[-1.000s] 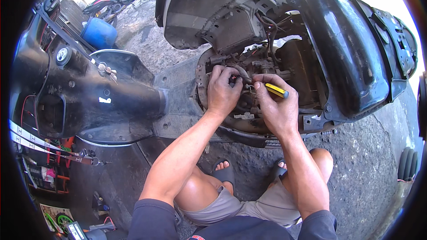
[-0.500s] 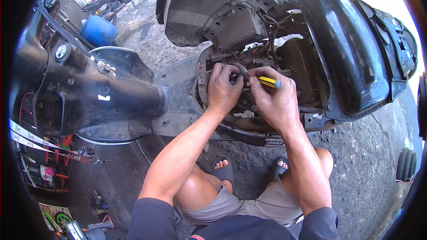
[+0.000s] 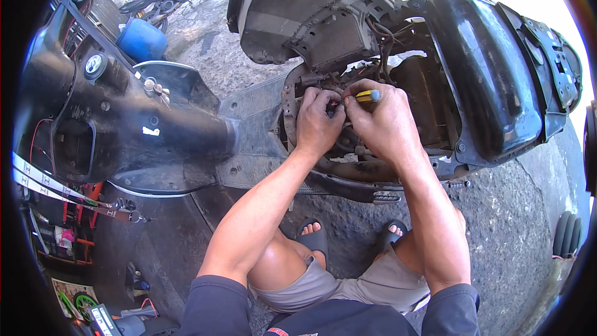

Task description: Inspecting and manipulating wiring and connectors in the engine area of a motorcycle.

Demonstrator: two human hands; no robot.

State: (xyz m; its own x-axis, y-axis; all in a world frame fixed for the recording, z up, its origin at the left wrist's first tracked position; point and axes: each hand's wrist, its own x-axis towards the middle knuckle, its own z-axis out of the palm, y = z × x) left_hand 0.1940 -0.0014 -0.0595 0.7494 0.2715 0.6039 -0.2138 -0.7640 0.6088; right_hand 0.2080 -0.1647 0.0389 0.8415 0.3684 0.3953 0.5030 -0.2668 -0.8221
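Both hands work close together over the open engine bay point(image 3: 357, 149) of a black scooter with its body panels partly off. Between the thumb and fingers of my right hand point(image 3: 388, 124) is a small screwdriver point(image 3: 367, 96) with a yellow and black handle and a blue-grey end. Its tip is hidden by the fingers. My left hand point(image 3: 318, 123) is closed in a pinch just beside it, nearly touching. A tiny reddish bit, perhaps a wire, shows at its fingertips; the rest is too small to make out.
The grey underseat panel point(image 3: 311, 12) stands raised behind the bay. Right of it lies the glossy black seat or tail section point(image 3: 482, 68). Keys point(image 3: 157, 90) hang at the front cover on the left. A blue barrel point(image 3: 142, 40) and another motorbike point(image 3: 165, 0) stand farther back.
The screwdriver has tilted, its handle end moving up and left, as my right hand turned. My left hand keeps its pinch. The whole view has shifted slightly.
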